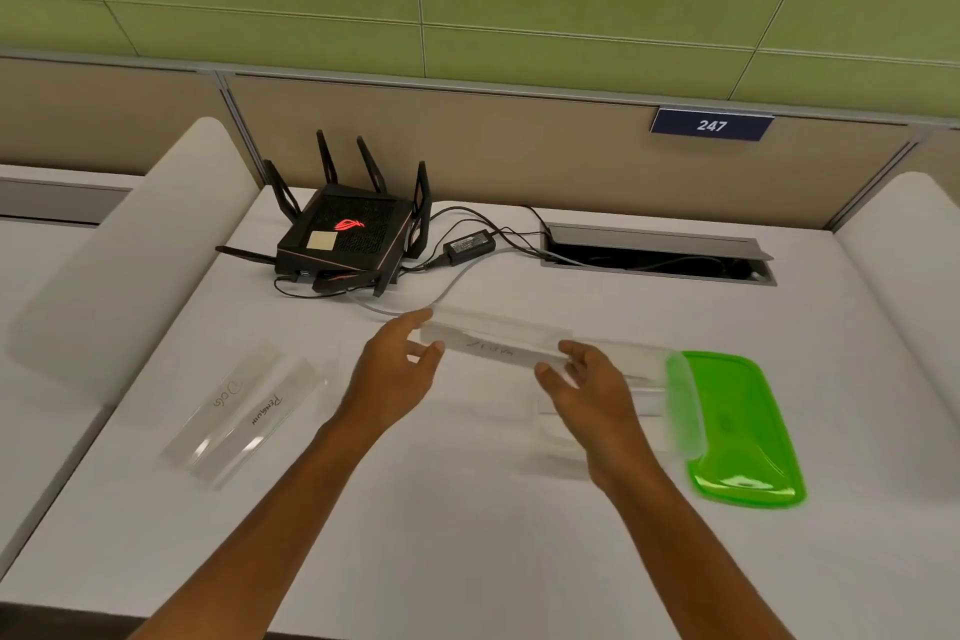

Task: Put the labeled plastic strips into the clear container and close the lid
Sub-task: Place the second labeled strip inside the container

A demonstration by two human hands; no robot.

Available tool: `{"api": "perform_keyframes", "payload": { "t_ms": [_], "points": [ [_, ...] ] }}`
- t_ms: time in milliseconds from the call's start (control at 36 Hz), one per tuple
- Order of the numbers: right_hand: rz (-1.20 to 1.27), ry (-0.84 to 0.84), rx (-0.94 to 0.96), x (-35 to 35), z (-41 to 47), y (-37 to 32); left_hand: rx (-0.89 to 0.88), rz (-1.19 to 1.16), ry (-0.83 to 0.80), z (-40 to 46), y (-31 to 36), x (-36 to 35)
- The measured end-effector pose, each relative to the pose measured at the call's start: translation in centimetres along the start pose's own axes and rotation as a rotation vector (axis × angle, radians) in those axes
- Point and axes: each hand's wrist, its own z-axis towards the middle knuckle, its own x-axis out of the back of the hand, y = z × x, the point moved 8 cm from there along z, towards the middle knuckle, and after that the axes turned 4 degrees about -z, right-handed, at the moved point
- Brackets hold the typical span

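Note:
A clear plastic strip (498,339) with handwriting on it is held above the desk between my two hands. My left hand (400,369) pinches its left end and my right hand (587,385) grips its right end. Under my right hand stands the clear container (644,395), hard to make out, open on top. Its green lid (737,426) lies on the desk just right of it. Two more clear strips lie side by side at the left: one marked "Dog" (223,400) and one marked "Penguin" (260,426).
A black router (343,234) with several antennas sits at the back, with a power brick (467,244) and cables beside it. A cable slot (654,255) opens in the desk (415,535) at the back right. Rounded white dividers flank the desk.

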Motion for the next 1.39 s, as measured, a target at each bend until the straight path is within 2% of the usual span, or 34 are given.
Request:
{"api": "perform_keyframes", "payload": {
  "t_ms": [222,500,639,778,1083,1389],
  "points": [
    [-0.111,0.164,0.092,8.8,2.6,0.1,-0.050,-0.072,-0.163,-1.3,5.5,-8.3],
    [-0.141,0.205,-0.045,15.7,5.1,5.2,0.016,-0.069,-0.325,-3.3,7.2,-16.8],
    [-0.176,0.175,-0.072,16.5,6.3,7.4,0.134,-0.067,-0.392,-4.1,6.7,-18.8],
    [-0.175,0.105,-0.088,16.3,7.6,9.2,0.239,-0.024,-0.392,-4.1,5.6,-19.7],
    [-0.234,-0.025,-0.106,15.2,10.2,10.3,0.326,-0.006,-0.411,-3.8,5.1,-21.3],
    [-0.334,-0.141,-0.203,13.1,10.9,12.0,0.418,-0.024,-0.439,-3.2,4.5,-23.0]
  ]
}}
